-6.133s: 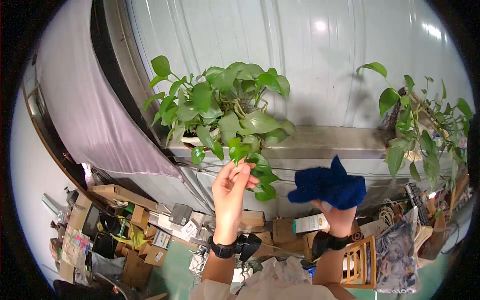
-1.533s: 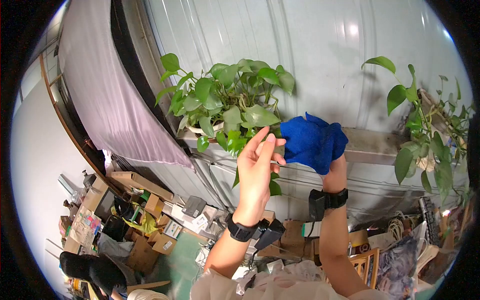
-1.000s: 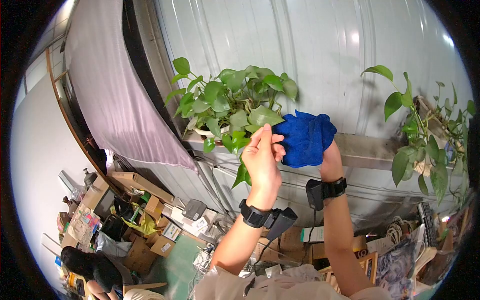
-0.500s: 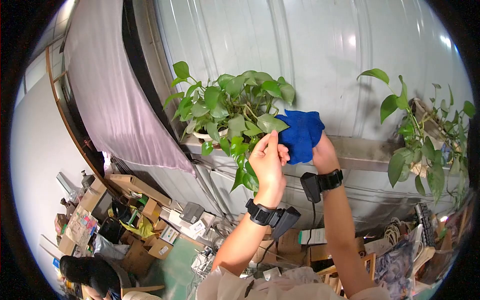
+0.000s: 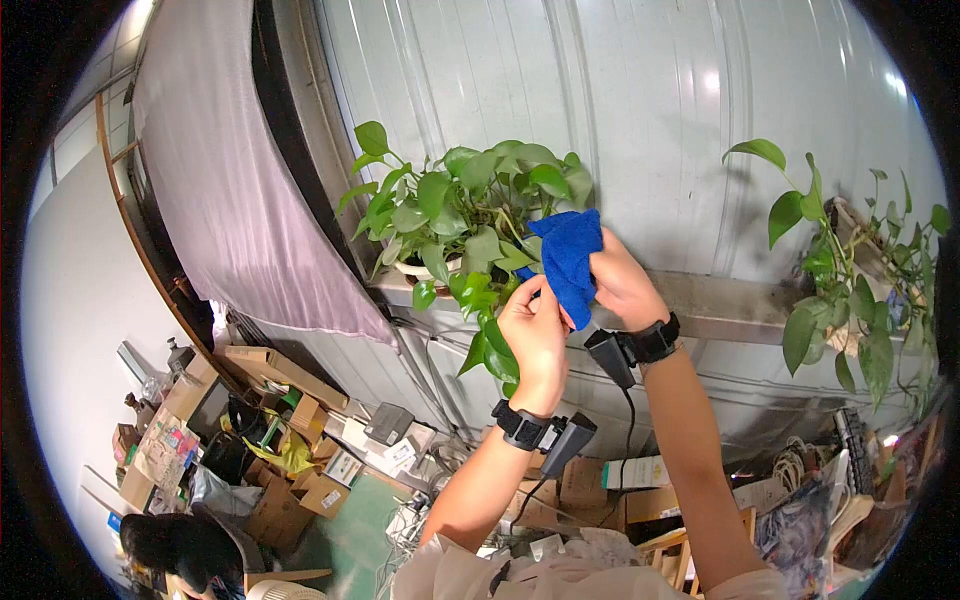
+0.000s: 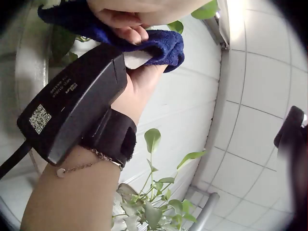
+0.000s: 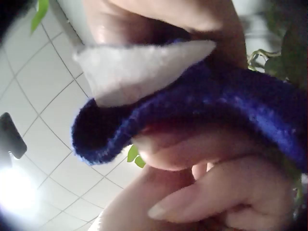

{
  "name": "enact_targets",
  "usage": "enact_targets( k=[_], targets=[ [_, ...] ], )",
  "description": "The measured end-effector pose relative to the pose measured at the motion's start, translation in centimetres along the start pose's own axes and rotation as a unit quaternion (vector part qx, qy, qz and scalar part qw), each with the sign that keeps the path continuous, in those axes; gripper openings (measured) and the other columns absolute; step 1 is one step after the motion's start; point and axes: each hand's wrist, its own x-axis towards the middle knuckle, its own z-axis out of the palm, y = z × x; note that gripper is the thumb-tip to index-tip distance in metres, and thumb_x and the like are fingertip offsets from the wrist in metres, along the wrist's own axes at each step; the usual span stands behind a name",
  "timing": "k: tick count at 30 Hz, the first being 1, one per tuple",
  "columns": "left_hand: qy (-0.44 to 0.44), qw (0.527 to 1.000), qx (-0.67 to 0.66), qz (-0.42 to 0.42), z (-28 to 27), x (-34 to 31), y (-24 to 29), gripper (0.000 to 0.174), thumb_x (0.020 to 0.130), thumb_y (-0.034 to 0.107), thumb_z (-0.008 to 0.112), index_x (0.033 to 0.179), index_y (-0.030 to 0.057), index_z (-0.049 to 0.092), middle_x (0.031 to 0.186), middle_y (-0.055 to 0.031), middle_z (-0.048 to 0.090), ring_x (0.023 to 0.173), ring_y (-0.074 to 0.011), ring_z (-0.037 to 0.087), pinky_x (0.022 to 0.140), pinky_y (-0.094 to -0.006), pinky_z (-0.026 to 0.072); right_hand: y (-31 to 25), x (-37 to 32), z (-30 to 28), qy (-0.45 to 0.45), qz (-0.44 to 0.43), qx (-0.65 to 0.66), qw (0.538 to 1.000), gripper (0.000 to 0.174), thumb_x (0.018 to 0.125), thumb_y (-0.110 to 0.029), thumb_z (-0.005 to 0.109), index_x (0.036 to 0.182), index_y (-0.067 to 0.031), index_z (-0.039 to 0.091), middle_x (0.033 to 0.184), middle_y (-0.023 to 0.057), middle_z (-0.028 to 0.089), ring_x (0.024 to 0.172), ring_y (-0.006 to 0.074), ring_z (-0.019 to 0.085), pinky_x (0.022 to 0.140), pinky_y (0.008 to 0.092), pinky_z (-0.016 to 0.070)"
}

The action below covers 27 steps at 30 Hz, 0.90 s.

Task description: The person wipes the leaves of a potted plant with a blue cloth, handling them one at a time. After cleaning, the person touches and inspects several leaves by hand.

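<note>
A bushy pothos [image 5: 435, 195] grows from a white pot [image 5: 428, 268] on the wall ledge. My right hand [image 5: 628, 282] grips a blue cloth [image 5: 570, 255], which is bunched over part of a pothos leaf [image 5: 514, 257] on the plant's right side. Close against the cloth's lower left edge, my left hand [image 5: 533, 325] pinches with thumb and forefinger at that leaf's tip; the tip itself is mostly hidden. In the right wrist view a flat white piece [image 7: 139, 72] lies between the upper hand and the folded cloth.
A second trailing plant [image 5: 850, 280] hangs at the right end of the ledge [image 5: 720, 300]. Cables run along the wall below. Cardboard boxes [image 5: 275, 515] and clutter fill the floor area, and a person [image 5: 180, 550] sits at lower left. A pale curtain [image 5: 230, 180] hangs left.
Seconds ago my left hand held a lower leaf with the cloth well to the right. The cloth has since come up and leftward, and now folds over the leaf beside my left fingers.
</note>
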Motion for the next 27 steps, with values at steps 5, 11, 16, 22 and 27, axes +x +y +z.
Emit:
enact_targets(
  k=[5, 11, 16, 22, 27],
  targets=[
    [0.009, 0.999, 0.030, 0.015, -0.2, 0.0, 0.5, 0.016, 0.085, 0.014, 0.054, 0.087, -0.0015, 0.058, 0.055, 0.0011, 0.053, 0.039, -0.0037, 0.041, 0.035, -0.0184, 0.0280, -0.5, -0.8, 0.1, -0.021, 0.004, -0.006, 1.000, 0.037, 0.068, 0.010, 0.043, 0.104, 0.0037, 0.051, 0.093, 0.0081, 0.058, 0.083, 0.0145, 0.057, 0.071, 0.0264, 0.0468],
    [0.026, 0.997, 0.054, 0.038, -0.3, 0.2, 0.1, 0.012, 0.084, 0.012, 0.055, 0.080, 0.0002, 0.056, 0.050, 0.0001, 0.052, 0.038, -0.0038, 0.041, 0.034, -0.0198, 0.0277, -1.8, -1.8, 0.2, -0.034, 0.022, -0.012, 0.999, 0.035, 0.072, 0.009, 0.049, 0.106, 0.0025, 0.050, 0.092, 0.0069, 0.058, 0.082, 0.0138, 0.057, 0.070, 0.0259, 0.0469],
    [-0.011, 0.995, 0.067, 0.069, -0.1, 0.1, -0.6, 0.009, 0.083, 0.008, 0.055, 0.084, -0.0006, 0.056, 0.059, 0.0004, 0.056, 0.045, -0.0030, 0.046, 0.039, -0.0175, 0.0321, -1.4, -1.6, 0.6, -0.025, 0.018, -0.001, 1.000, 0.034, 0.070, 0.008, 0.050, 0.104, 0.0030, 0.051, 0.089, 0.0063, 0.059, 0.078, 0.0124, 0.058, 0.067, 0.0256, 0.0475],
    [-0.025, 0.990, 0.077, 0.117, 0.2, 0.3, -1.0, 0.006, 0.081, 0.006, 0.054, 0.080, 0.0012, 0.058, 0.058, 0.0020, 0.053, 0.044, -0.0032, 0.045, 0.039, -0.0179, 0.0346, -0.6, -0.4, 1.8, 0.046, -0.044, -0.023, 0.998, 0.027, 0.066, 0.007, 0.048, 0.092, 0.0033, 0.056, 0.082, 0.0068, 0.060, 0.071, 0.0123, 0.058, 0.062, 0.0251, 0.0479],
    [-0.037, 0.996, 0.052, 0.056, 0.1, 0.0, -0.5, 0.006, 0.080, 0.006, 0.055, 0.077, 0.0016, 0.058, 0.055, 0.0016, 0.052, 0.041, -0.0039, 0.044, 0.038, -0.0179, 0.0342, 1.0, 1.0, 1.0, 0.098, -0.050, -0.052, 0.993, 0.021, 0.065, 0.007, 0.052, 0.084, 0.0028, 0.057, 0.078, 0.0064, 0.060, 0.067, 0.0128, 0.058, 0.060, 0.0259, 0.0480]
  ],
)
